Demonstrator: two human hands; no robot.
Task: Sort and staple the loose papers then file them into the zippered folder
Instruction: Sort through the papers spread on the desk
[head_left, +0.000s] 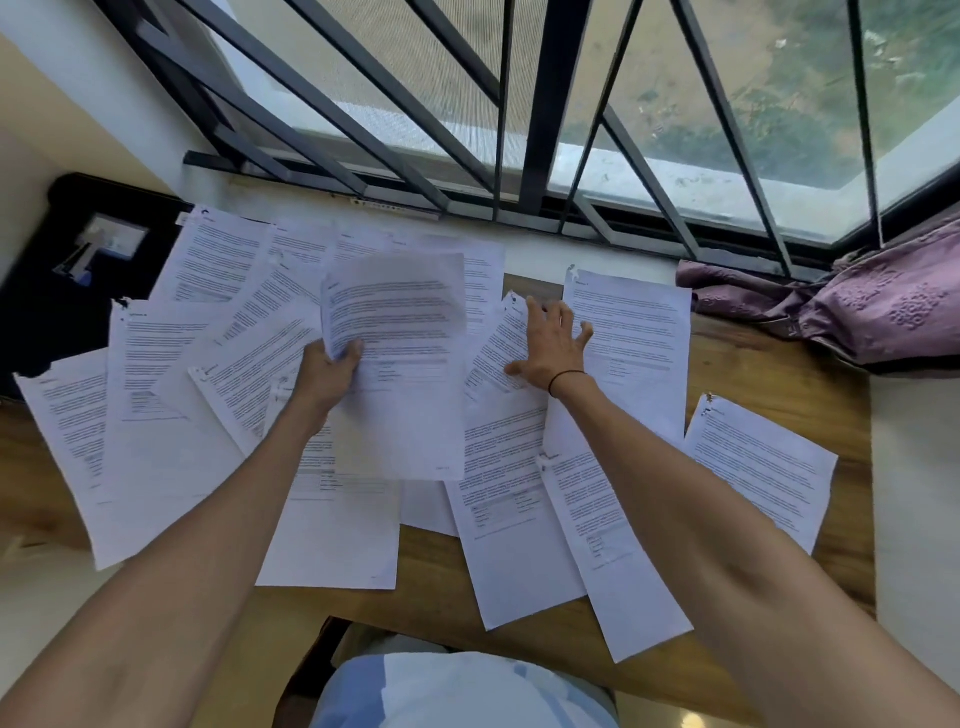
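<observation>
White sheet (400, 364) pinched in left hand (327, 371); right hand (550, 348), fingers spread, presses the next page (498, 353) lying just beneath it, long axis away.

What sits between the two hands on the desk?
In the head view, the sheet held by the left hand and overlapping loose papers under the right hand.

Loose papers (171, 415) lie overlapping across the table (779, 395), from its left edge to its right. The left hand (327, 371) holds a sheaf (400, 364) above the middle; the right hand (553, 343) rests on a sheet (501, 343) just right of it. A folder (62, 270) lies behind left, a cloth (857, 306) behind right, below the window bars (545, 104).
</observation>
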